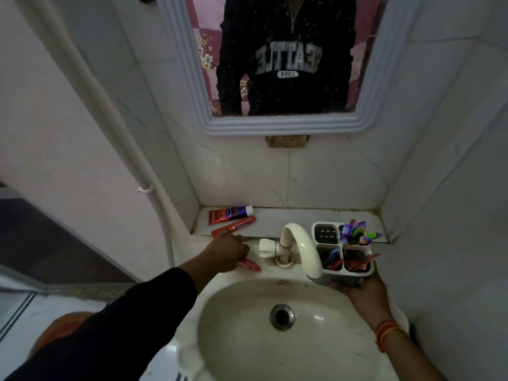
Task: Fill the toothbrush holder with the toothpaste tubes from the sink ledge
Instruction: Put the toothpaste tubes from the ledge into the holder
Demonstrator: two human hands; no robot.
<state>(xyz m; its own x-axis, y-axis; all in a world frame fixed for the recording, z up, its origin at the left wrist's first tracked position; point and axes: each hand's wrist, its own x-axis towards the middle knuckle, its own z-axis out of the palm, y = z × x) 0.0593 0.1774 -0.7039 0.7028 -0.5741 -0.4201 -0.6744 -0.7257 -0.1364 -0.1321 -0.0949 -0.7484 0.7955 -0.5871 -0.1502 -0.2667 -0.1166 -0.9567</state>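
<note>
Small bathroom corner, pale marble tiles, dim light. White sink (275, 350) low in the view, drain (282, 316) in the middle of the basin. Behind the sink, a tiled ledge (302, 217) against the back wall; above it a mirror (286, 59) in a white ribbed frame, with a dark sweatshirt reflected.

Left hand (226, 253) stretched out from a dark sleeve (132, 314), down on the sink rim just left of the tap (301, 247). Fingers curled closed around a small red toothpaste tube (248, 264); only the end of this tube visible, out from under the fingers toward the tap base. How firm the hold is, cannot tell.

Right hand (357, 287) at the right edge of the basin, wrist with orange threads (386, 332). Fingers closed under and around the bottom of the white toothbrush holder (342, 254), held upright above the sink rim, just beside the tap spout. Four compartments: back left one seems empty, back right one with purple and green brush heads (357, 233), two front ones with dark and red items, not clear what.

Two more tubes lying flat on the left end of the ledge: red and blue tube (231, 214) near the wall, long red tube (233, 228) just in front of it, touching or nearly so. Both just beyond the left hand. Tap between the left hand and the holder.
</note>
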